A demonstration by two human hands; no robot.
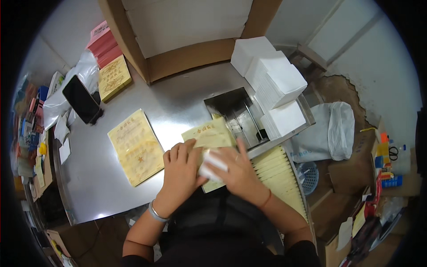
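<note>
In front of me lies a pale yellow printed paper packet, slightly turned, at the edge of the metal table. My left hand rests over its left side, fingers stretched and apart. From the right, my right hand reaches over the packet with a small white object in its fingers. Motion blurs that object, so its kind is unclear. A red cord circles my right wrist and a silver bangle my left. Left of my hands, another yellow printed packet lies flat on the table.
Stacked white paper blocks stand behind a dark metal recess. A row of yellow packets fills a tray at right. An open carton, phone, yellow stack and pink stacks line the back.
</note>
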